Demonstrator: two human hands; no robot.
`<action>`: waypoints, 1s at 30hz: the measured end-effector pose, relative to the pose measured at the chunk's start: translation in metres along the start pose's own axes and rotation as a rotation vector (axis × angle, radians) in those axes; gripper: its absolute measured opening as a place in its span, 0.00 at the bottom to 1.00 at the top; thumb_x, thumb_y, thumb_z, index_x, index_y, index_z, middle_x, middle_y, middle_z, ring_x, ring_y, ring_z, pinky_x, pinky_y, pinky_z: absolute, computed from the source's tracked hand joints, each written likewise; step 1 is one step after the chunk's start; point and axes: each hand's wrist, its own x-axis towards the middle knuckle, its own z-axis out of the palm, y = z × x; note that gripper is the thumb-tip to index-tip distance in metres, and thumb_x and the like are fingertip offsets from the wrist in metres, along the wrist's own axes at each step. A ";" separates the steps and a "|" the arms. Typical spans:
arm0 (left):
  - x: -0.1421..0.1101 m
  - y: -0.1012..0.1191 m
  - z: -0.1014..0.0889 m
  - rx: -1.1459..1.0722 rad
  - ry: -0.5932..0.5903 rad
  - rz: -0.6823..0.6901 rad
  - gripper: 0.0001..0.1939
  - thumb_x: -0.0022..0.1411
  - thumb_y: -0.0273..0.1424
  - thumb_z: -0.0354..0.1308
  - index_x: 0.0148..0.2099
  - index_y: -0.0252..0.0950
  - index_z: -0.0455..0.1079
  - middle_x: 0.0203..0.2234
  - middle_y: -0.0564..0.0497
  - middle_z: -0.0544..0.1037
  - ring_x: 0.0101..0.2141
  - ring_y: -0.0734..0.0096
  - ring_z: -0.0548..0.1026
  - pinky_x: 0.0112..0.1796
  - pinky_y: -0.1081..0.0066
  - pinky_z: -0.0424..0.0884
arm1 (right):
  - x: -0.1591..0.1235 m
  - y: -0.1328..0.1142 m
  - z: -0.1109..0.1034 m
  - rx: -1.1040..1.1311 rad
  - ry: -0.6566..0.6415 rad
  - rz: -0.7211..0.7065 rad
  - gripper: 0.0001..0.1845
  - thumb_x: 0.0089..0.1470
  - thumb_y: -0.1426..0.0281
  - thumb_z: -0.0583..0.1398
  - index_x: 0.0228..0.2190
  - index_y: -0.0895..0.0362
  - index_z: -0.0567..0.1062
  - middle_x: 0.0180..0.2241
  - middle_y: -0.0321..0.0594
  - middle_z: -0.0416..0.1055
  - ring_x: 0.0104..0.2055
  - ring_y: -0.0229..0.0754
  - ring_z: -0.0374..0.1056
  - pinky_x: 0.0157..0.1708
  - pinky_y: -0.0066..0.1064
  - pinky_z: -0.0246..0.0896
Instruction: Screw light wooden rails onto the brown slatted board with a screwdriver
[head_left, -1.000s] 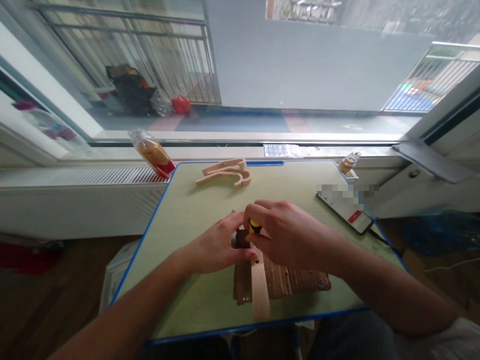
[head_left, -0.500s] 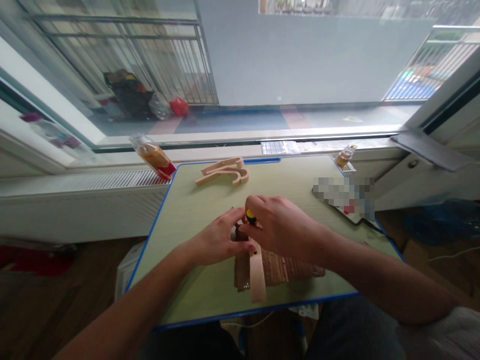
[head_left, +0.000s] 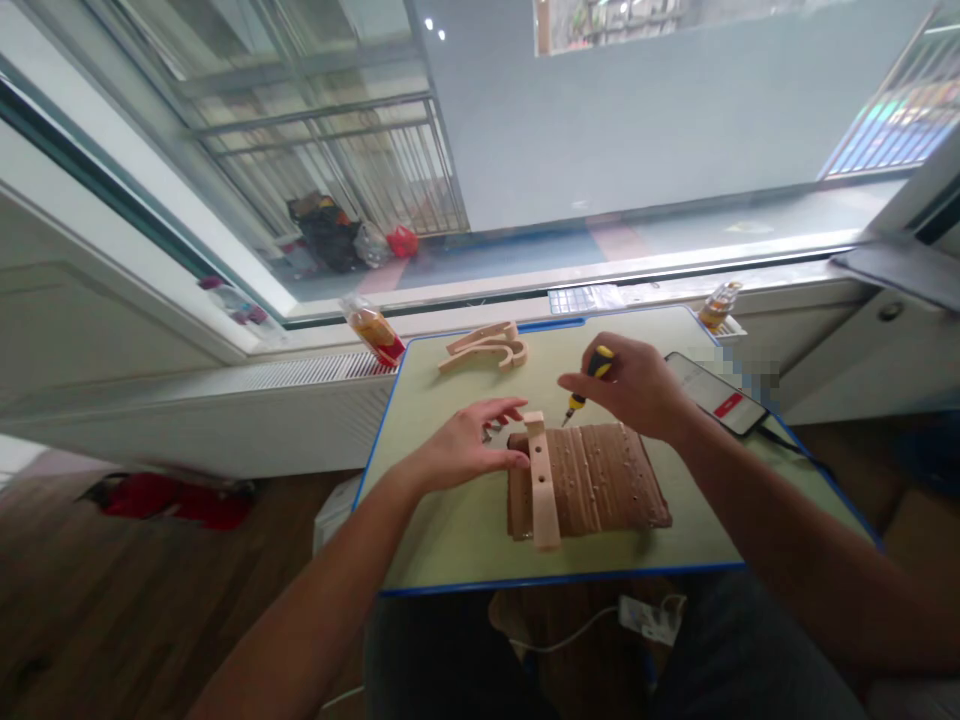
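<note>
Right hand holds the screwdriver off the strip; left hand open beside it

Head view: The right hand (head_left: 645, 385) grips the screwdriver (head_left: 601, 361) by its yellow-and-black handle, with the tip slanting down near the far edge of the board (head_left: 600, 480). The tip is apart from the strip (head_left: 543, 500), to its right. The left hand (head_left: 469, 445) is spread wide, its thumb at the strip's left edge; whether it touches cannot be told. Something small and metallic shows by its fingers, too hidden to name.

The strip lies across the left part of the board, a block-like end away from the person and two dark holes along its upper face. The board is brown and ridged, dotted with small marks, and rests on the desk (head_left: 435, 520).

As a judgement, the strip would sit steadier with the left thumb and fingers pinching both sides, clear of the tip's path. The screwdriver works best upright over a hole, pressed straight down; at this slant it could slip and score the wood.

Two curved hooks (head_left: 517, 352) lie together at the far left of the desk, apart from the hands. The phone (head_left: 709, 385) lies beyond the right forearm; its cable (head_left: 787, 440) runs off to the right and could catch a sleeve or elbow.
</note>
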 end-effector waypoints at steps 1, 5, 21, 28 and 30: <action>-0.001 -0.004 -0.007 0.023 0.011 -0.006 0.41 0.56 0.46 0.75 0.69 0.41 0.71 0.57 0.42 0.81 0.51 0.55 0.80 0.52 0.57 0.76 | 0.001 0.010 -0.001 0.027 0.010 0.030 0.24 0.53 0.49 0.70 0.26 0.53 0.69 0.21 0.31 0.65 0.24 0.36 0.56 0.25 0.33 0.53; 0.005 -0.035 -0.031 0.175 0.227 -0.063 0.19 0.70 0.47 0.59 0.42 0.38 0.83 0.48 0.44 0.84 0.49 0.57 0.80 0.54 0.58 0.74 | -0.001 0.046 0.006 0.156 -0.014 0.117 0.25 0.54 0.47 0.67 0.24 0.53 0.67 0.19 0.28 0.60 0.23 0.35 0.56 0.24 0.32 0.53; -0.002 -0.022 -0.002 0.597 0.086 -0.223 0.05 0.59 0.34 0.62 0.36 0.41 0.79 0.39 0.45 0.83 0.40 0.55 0.79 0.39 0.63 0.70 | -0.010 0.077 0.019 0.312 0.007 0.150 0.26 0.55 0.48 0.66 0.22 0.52 0.64 0.20 0.28 0.58 0.23 0.35 0.54 0.25 0.31 0.48; 0.006 -0.012 0.010 0.732 0.038 -0.312 0.05 0.56 0.31 0.60 0.31 0.40 0.77 0.33 0.44 0.82 0.34 0.54 0.79 0.34 0.64 0.66 | -0.012 0.078 0.020 0.317 0.001 0.135 0.25 0.55 0.50 0.67 0.22 0.52 0.64 0.19 0.27 0.57 0.23 0.34 0.53 0.25 0.32 0.47; 0.007 -0.011 0.009 0.740 0.039 -0.312 0.05 0.56 0.31 0.61 0.30 0.40 0.77 0.33 0.43 0.82 0.34 0.53 0.79 0.34 0.63 0.66 | -0.012 0.079 0.019 0.322 0.002 0.133 0.25 0.55 0.50 0.67 0.22 0.52 0.64 0.20 0.27 0.57 0.23 0.34 0.53 0.25 0.32 0.47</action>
